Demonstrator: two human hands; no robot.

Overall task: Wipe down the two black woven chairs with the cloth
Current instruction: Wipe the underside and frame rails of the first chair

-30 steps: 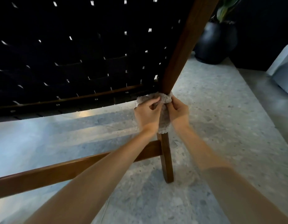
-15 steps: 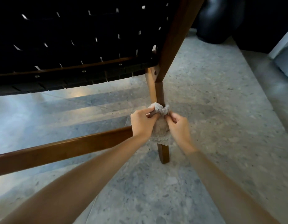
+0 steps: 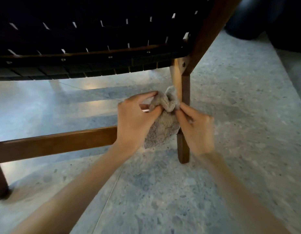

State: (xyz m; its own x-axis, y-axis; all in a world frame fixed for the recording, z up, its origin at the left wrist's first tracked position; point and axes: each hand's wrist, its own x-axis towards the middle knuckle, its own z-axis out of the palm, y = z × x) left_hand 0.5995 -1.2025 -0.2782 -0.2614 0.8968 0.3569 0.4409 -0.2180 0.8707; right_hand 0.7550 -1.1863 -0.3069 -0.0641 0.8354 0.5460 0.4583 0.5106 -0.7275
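A black woven chair [image 3: 89,36] with a brown wooden frame fills the top of the view, seen from low behind. Its rear leg [image 3: 183,149] stands on the floor. A bunched grey cloth [image 3: 163,125] is held against the left side of this leg, low down where the wooden crossbar [image 3: 58,144] meets it. My left hand [image 3: 134,119] grips the cloth from the left with thumb and fingers. My right hand [image 3: 195,129] pinches the cloth's upper edge from the right, beside the leg. Only one chair is in view.
Speckled grey terrazzo floor [image 3: 239,102] lies all around. A dark round pot [image 3: 247,19] stands at the top right behind the chair. Another chair foot [image 3: 0,181] stands at the far left. Light reflects off the floor under the seat.
Both hands have slid the cloth down the rear leg, from just under the seat joint to the level of the crossbar. The view has tilted downward with them.
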